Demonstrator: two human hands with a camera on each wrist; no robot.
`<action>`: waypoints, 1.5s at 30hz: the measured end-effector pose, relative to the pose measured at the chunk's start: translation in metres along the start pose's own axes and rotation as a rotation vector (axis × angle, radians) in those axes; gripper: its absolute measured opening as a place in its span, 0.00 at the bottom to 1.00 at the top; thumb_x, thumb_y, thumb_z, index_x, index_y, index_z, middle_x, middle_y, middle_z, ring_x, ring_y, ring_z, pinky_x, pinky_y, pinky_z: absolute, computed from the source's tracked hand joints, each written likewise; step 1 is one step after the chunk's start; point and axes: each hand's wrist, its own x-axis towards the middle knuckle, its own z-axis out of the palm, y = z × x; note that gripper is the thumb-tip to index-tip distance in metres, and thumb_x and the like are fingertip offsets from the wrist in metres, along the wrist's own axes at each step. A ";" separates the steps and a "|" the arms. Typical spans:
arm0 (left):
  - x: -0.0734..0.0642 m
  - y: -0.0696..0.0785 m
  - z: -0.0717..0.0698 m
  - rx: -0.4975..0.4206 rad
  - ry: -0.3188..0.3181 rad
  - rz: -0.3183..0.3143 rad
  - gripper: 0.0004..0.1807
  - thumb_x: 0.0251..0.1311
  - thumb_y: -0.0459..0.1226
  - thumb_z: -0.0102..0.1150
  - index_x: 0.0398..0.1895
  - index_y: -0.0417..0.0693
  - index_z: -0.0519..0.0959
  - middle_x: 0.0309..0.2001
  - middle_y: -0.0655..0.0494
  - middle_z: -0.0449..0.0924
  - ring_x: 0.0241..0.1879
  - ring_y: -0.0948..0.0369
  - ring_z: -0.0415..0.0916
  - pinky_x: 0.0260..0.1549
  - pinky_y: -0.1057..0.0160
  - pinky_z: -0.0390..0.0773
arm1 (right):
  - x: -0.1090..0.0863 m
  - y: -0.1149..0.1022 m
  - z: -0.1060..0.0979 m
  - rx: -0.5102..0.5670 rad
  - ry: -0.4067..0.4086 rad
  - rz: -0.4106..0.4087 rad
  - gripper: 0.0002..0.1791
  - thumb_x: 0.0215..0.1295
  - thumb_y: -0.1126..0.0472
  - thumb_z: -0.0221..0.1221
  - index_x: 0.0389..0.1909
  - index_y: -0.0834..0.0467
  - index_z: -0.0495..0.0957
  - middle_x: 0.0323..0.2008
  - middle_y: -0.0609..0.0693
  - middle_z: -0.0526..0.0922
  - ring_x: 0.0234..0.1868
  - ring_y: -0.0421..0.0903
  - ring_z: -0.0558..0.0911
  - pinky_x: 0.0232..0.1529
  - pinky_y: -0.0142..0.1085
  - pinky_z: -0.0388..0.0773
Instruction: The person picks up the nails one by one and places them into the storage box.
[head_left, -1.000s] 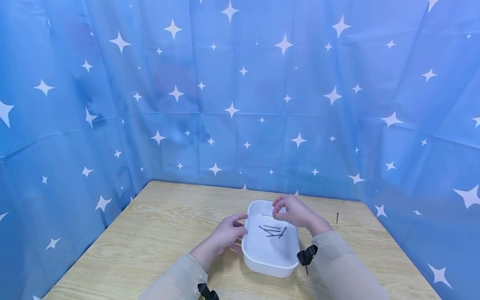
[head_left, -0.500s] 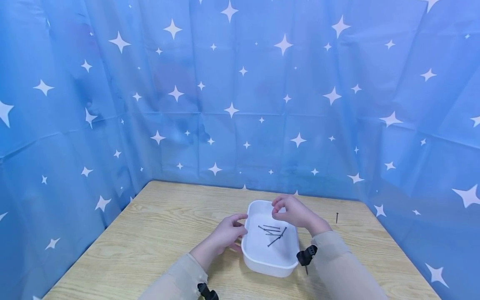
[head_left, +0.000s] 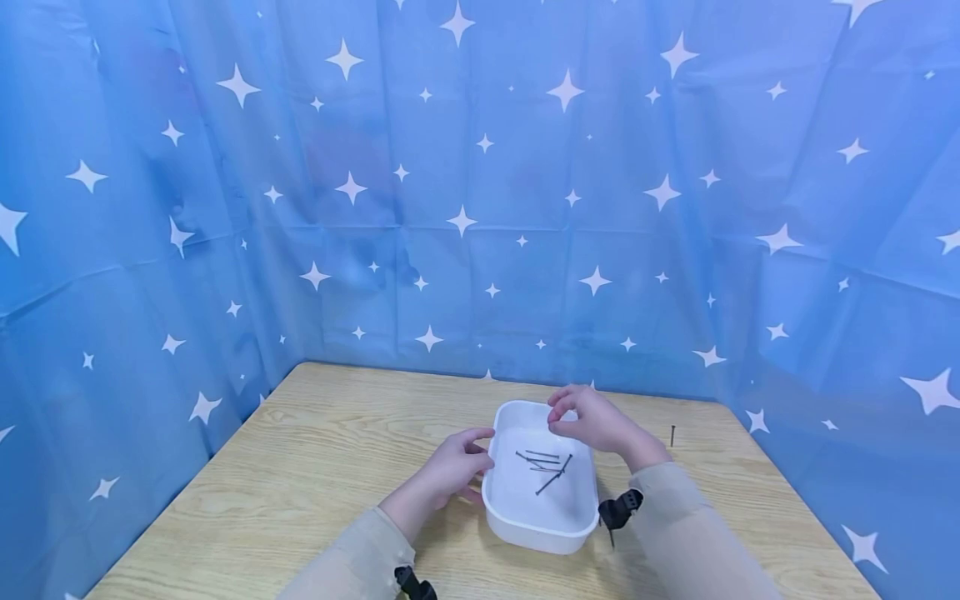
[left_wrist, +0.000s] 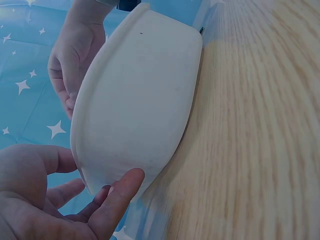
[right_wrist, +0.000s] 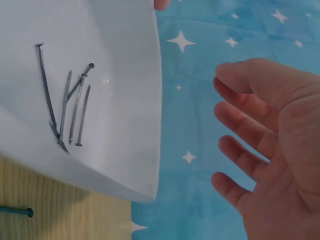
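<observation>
Nails (right_wrist: 77,109) lie nearside of R hand (head_left: 592,421) (thumb/index tips tog., nothing visible betw.), mostly crosswise in white rect. tray (head_left: 528,534); L hand (head_left: 446,471) clasps its L side.

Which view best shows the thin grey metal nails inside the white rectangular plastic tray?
The right wrist view: the nails appear largest, some heads and points distinct. The head view shows them small, from above; the left wrist view hides them behind the tray.

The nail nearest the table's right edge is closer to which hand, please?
The right hand. It is at the far right corner of the white tray, left of the nail; the left hand is farther off, at the tray's left side.
</observation>
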 end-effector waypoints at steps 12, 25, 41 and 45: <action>0.000 -0.001 0.000 0.000 0.008 0.003 0.35 0.61 0.31 0.59 0.75 0.44 0.66 0.51 0.38 0.77 0.42 0.45 0.81 0.25 0.48 0.89 | -0.014 -0.005 -0.018 -0.016 0.067 -0.035 0.05 0.67 0.56 0.67 0.37 0.52 0.87 0.60 0.55 0.78 0.67 0.64 0.68 0.64 0.64 0.70; -0.001 0.001 0.001 0.007 0.007 -0.007 0.35 0.62 0.31 0.59 0.75 0.44 0.67 0.52 0.38 0.76 0.42 0.46 0.81 0.26 0.48 0.89 | -0.036 0.000 -0.036 -0.001 0.155 -0.035 0.09 0.66 0.55 0.67 0.45 0.50 0.86 0.63 0.56 0.75 0.67 0.64 0.67 0.58 0.65 0.74; 0.001 0.000 0.001 -0.001 0.012 0.005 0.35 0.61 0.30 0.59 0.75 0.43 0.66 0.52 0.37 0.76 0.41 0.45 0.81 0.26 0.48 0.89 | -0.062 0.022 -0.051 -0.021 0.222 -0.055 0.20 0.66 0.48 0.67 0.54 0.54 0.82 0.64 0.57 0.75 0.64 0.60 0.69 0.48 0.52 0.76; 0.000 0.000 0.001 -0.008 0.006 0.005 0.36 0.61 0.30 0.59 0.75 0.43 0.66 0.52 0.36 0.76 0.41 0.45 0.81 0.26 0.48 0.89 | -0.068 0.029 -0.051 -0.036 0.224 -0.049 0.22 0.66 0.47 0.67 0.55 0.55 0.81 0.63 0.58 0.75 0.64 0.61 0.69 0.50 0.55 0.76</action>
